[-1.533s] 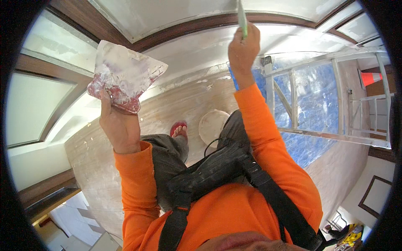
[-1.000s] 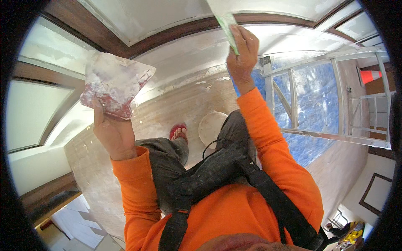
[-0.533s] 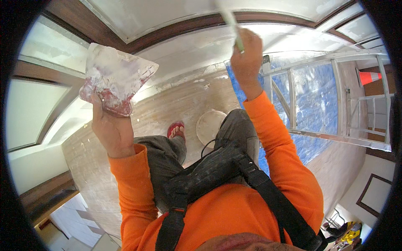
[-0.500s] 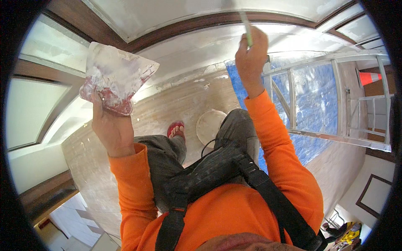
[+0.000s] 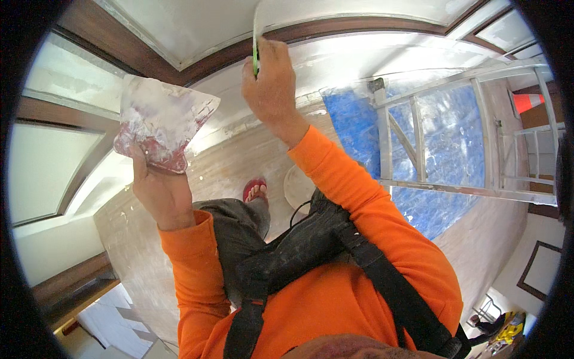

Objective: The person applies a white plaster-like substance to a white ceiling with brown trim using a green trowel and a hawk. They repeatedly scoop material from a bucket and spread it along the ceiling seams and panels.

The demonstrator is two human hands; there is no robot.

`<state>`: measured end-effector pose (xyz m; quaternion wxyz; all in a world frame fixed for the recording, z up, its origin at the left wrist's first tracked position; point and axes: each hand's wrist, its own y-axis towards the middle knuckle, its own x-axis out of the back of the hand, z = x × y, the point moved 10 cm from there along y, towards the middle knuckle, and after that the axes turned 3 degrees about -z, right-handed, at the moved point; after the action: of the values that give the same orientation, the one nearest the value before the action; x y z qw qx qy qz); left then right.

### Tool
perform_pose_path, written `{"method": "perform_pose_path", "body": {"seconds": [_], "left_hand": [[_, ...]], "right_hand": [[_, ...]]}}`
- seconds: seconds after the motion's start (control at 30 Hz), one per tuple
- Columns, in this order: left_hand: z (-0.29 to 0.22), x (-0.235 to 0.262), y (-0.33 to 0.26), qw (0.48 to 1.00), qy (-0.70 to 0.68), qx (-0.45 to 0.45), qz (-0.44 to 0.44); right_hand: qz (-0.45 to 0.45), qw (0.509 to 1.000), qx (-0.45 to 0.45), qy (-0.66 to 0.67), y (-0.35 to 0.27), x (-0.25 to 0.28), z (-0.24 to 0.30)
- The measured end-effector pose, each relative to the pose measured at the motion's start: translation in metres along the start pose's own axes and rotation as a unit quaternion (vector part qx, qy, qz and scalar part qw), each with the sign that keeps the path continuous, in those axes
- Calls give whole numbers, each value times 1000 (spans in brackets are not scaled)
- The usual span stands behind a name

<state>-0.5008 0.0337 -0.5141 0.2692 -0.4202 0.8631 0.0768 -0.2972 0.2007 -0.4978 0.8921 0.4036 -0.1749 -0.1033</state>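
Observation:
My left hand (image 5: 160,194) grips a reddish putty board (image 5: 161,116) by its lower end. Its face is smeared with white filler, thickest over the upper half. My right hand (image 5: 272,84) is closed around a thin putty knife (image 5: 258,51) with a green edge on its handle. The knife's pale blade points up toward the white wall panel (image 5: 335,11), near its dark brown wooden trim (image 5: 335,29). Whether the blade touches the panel I cannot tell, as it shows nearly edge-on.
A metal ladder (image 5: 418,140) stands at right on a blue sheet (image 5: 353,128) spotted with white. Partly behind my right sleeve is a round, whitish bucket (image 5: 296,185) by my feet. Farther right sits an orange-and-white cone (image 5: 527,103). Wood-framed panels line the left.
My right hand has swung left along the wall with the putty knife, which now stands more upright. My left hand and the board have dropped slightly.

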Motion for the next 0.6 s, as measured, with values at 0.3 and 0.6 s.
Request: {"method": "perform_pose_path", "body": {"seconds": [0.3, 0.6], "left_hand": [[0, 20, 15, 997, 79, -11, 9], [-1, 13, 12, 991, 125, -39, 31]], "right_hand": [[-124, 962, -215, 116, -13, 102, -106], [-231, 944, -211, 107, 75, 185, -189]]}}
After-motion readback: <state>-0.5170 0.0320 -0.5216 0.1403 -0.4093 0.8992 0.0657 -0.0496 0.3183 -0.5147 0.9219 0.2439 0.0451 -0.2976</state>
